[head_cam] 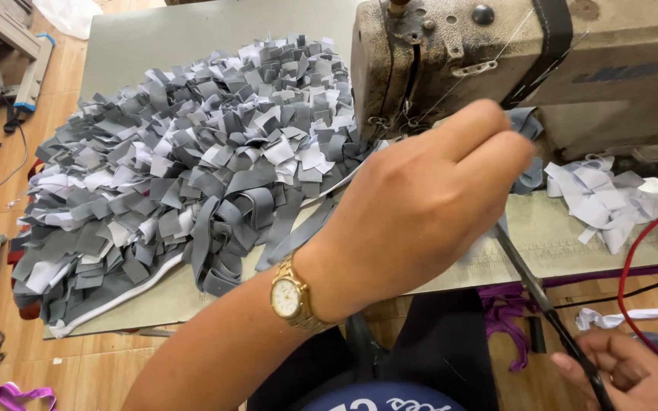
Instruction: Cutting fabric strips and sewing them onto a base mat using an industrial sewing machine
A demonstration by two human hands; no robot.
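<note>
My left hand (pixel 428 205), with a gold watch (pixel 289 297) on the wrist, reaches up to the needle end of an old beige sewing machine (pixel 451 53). Its fingers are curled on a grey fabric strip (pixel 528 176) that peeks out beyond the knuckles; the grip itself is hidden. My right hand (pixel 634 377) sits low at the right and grips a long, thin dark tool (pixel 531 285), which slants up under the left hand. A shaggy mat of grey and white fabric strips (pixel 184 167) lies on the machine table (pixel 565 243), left of the machine.
A small heap of white strips (pixel 599 202) lies on the table right of the needle. A red cord (pixel 632 262) curves down at the right edge. Purple fabric (pixel 508 312) hangs below the table. Wooden floor with scraps and a pink ribbon (pixel 17 396) lies to the left.
</note>
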